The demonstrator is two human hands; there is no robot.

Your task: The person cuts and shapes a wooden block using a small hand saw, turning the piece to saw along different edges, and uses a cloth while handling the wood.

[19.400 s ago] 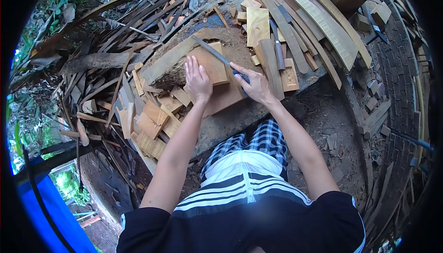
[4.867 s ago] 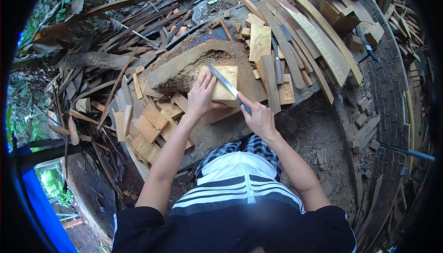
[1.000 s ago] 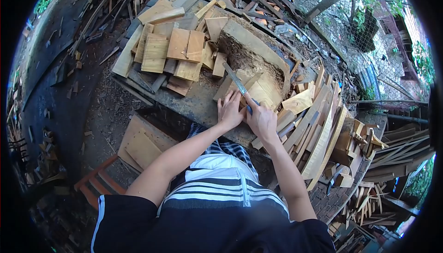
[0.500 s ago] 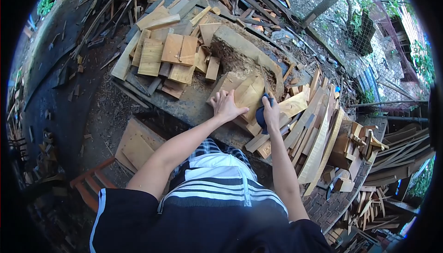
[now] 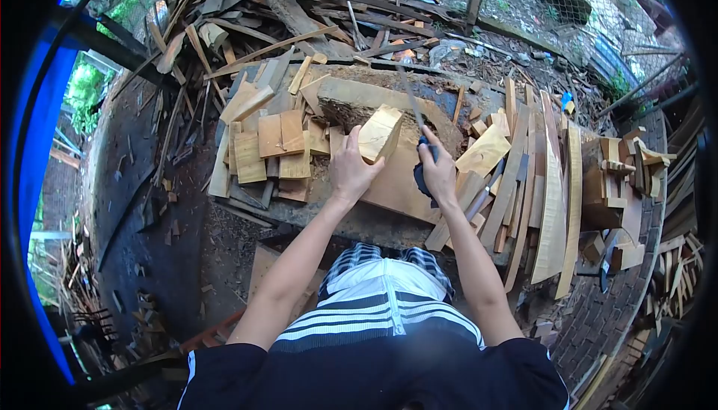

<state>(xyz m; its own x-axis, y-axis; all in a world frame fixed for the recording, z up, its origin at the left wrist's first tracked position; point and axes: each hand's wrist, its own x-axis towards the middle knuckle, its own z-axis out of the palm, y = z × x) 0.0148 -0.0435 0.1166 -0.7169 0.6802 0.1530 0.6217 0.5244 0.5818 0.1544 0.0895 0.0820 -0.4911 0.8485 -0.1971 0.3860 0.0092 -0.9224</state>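
A pale wooden block [image 5: 380, 135] is tilted up in my left hand [image 5: 351, 169], whose fingers and thumb grip its left and lower sides. To the right of the block, my right hand [image 5: 437, 167] is closed round the dark blue handle of a long thin tool. The tool's narrow metal blade [image 5: 410, 97] points up and away, apart from the block and slightly blurred. Beneath both hands lies a flat brown board [image 5: 400, 189], and a rough-edged thick slab [image 5: 348, 92] stands behind the block.
Cut wood pieces [image 5: 280, 135] are piled left of the hands. Long curved strips [image 5: 550, 219] and another blue-handled tool [image 5: 479, 202] lie to the right. Farther right are stacked wood [image 5: 602, 185] and a hammer-like tool [image 5: 606, 260]. Scrap sticks lie behind the bench.
The view has turned. My left hand has lifted and tilted the block since half a second ago. The blade, against the block a second ago, is now apart from it in my right hand.
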